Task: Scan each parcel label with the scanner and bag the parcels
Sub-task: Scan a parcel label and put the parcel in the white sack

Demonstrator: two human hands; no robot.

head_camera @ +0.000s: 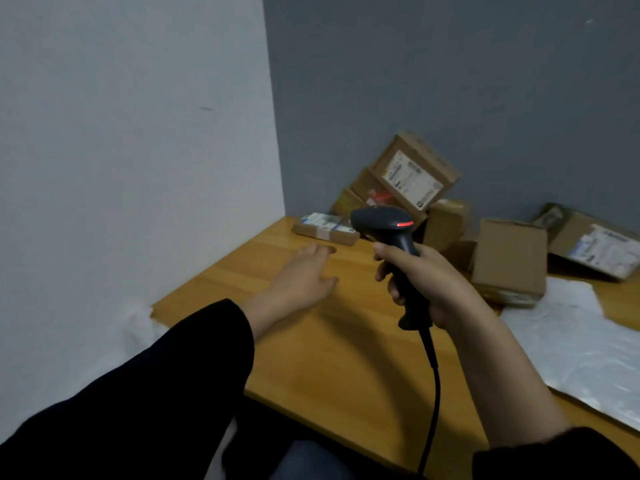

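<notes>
Parcels first: the flat parcel (325, 230) with its label facing up lies just beyond and to the left of the scanner (381, 220), near the table's far corner. The rest sit in a messy heap behind the scanner, with a tilted box (412, 171) leaning on top.

The right hand (426, 282) is wrapped tight round the scanner's handle, with a red light showing on the head. The left hand (304, 275) is left of the scanner, fingers stretched out flat toward the flat parcel. It holds nothing and isn't touching the parcel yet.

What I'd worry about:
- Several labels sit in roughly the same direction past the scanner's nose, so it could easily read the wrong one, or the same one twice.
- That tilted box looks barely balanced. Tugging anything from under it would probably bring the heap down.
- The cable (433, 375) hangs off the handle toward the table (329, 341) edge, and I reckon it could snag there.

Other stuff: a plain box (509, 258) right of the scanner shows no label from here, so it'd need turning. Another labelled parcel (595, 247) lies further right. White bags (581, 341) lie flat to the right of the scanner and nearer the person, with the plain box resting on their far edge, so it'd have to move before a bag comes free.
</notes>
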